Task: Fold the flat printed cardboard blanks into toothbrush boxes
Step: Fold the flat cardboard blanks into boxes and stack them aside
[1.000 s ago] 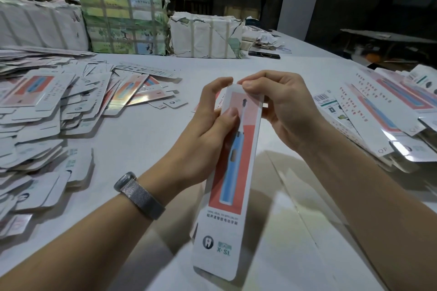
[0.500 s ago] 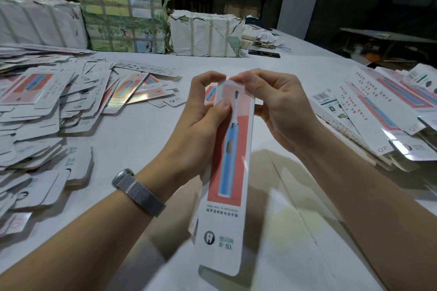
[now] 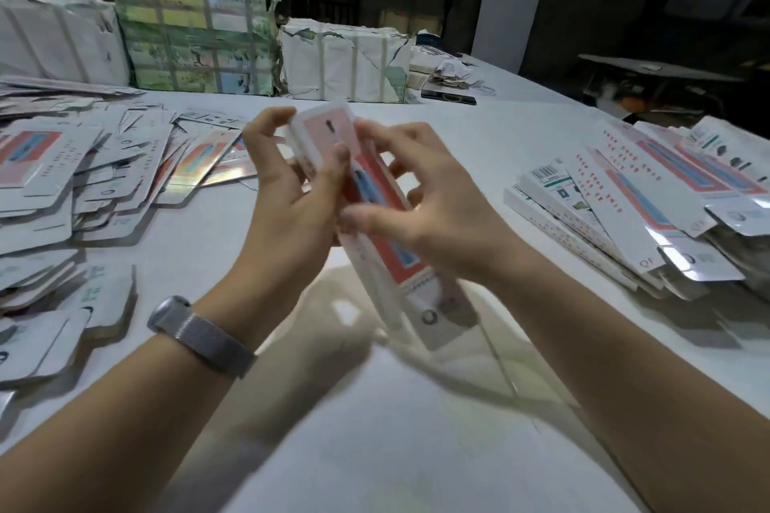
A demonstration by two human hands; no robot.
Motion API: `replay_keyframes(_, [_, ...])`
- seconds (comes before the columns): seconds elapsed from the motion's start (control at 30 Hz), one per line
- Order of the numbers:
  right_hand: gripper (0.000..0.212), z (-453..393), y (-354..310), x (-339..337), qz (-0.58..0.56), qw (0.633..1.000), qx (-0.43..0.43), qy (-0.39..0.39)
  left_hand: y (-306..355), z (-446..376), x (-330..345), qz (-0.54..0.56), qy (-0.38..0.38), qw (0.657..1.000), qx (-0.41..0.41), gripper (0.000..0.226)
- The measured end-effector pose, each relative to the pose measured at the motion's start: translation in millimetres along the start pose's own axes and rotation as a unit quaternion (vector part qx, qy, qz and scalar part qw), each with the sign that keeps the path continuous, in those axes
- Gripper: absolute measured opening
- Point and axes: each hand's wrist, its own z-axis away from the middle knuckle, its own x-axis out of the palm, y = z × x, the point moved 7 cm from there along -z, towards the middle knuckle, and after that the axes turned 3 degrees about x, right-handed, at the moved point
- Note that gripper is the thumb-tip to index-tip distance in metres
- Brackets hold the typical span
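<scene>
1. The left hand (image 3: 291, 196) curls its fingers (image 3: 339, 162) round the upper end of the toothbrush box blank (image 3: 375, 196), at frame centre above the counter (image 3: 416, 450).
2. The right hand (image 3: 437, 212) grips its right edge, thumb across the print.
3. Flat blanks (image 3: 62, 179) lie at left, a stack (image 3: 646, 200) at right.

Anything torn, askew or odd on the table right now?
Yes: the paper-wrapped bundles at the far edge are ripped, the white one peeling open at its right side and the green one ragged along its top. The pile of flat blanks on the left is splayed, not stacked.
</scene>
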Motion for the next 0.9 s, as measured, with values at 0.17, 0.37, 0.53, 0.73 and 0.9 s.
replay_keyframes(0.17, [0.074,-5,3,-24,0.146,0.989,0.013,0.016,-12,0,11,0.017,-0.07,0.996,-0.048,0.031])
replay_keyframes(0.37, [0.038,-1,61,-145,0.279,0.92,0.224,0.159,-24,-5,-1,-0.007,-0.058,0.997,-0.044,0.032])
replay_keyframes(0.53, [0.019,11,114,-190,0.385,0.838,0.355,0.154,-37,-8,-8,-0.022,-0.073,0.995,-0.058,0.032])
replay_keyframes(0.73, [0.021,4,117,-189,0.472,0.796,0.33,0.188,-40,-9,-13,-0.052,-0.091,0.992,-0.067,0.043])
replay_keyframes(0.9, [0.023,-7,92,-155,0.254,0.911,0.24,0.221,-38,-9,-11,-0.092,-0.09,0.99,-0.059,0.029])
